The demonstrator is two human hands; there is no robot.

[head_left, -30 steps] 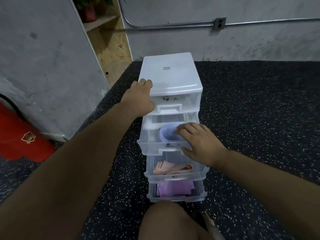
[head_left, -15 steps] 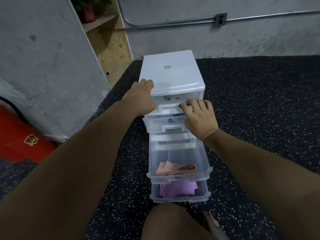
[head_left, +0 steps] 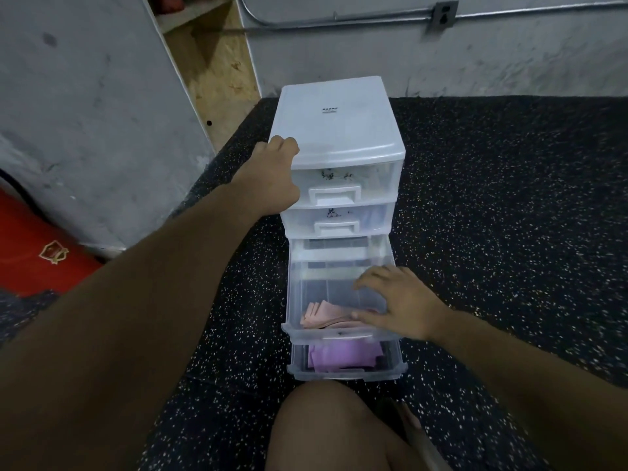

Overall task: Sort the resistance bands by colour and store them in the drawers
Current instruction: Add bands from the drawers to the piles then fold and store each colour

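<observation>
Translucent white plastic four-drawer cabinet, top corner gripped by curled fingers of the left hand. Clear third drawer, pulled out, beneath loosely spread fingers of the right hand. Folded purple resistance bands, clear bottom drawer, below those fingers. Folded pink resistance bands, third drawer, at the right thumb tip.

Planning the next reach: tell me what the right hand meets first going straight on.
The right hand points its fingers left into the open third drawer: probably the pink bands first, or the drawer's left wall if higher. Depth unclear.
</observation>
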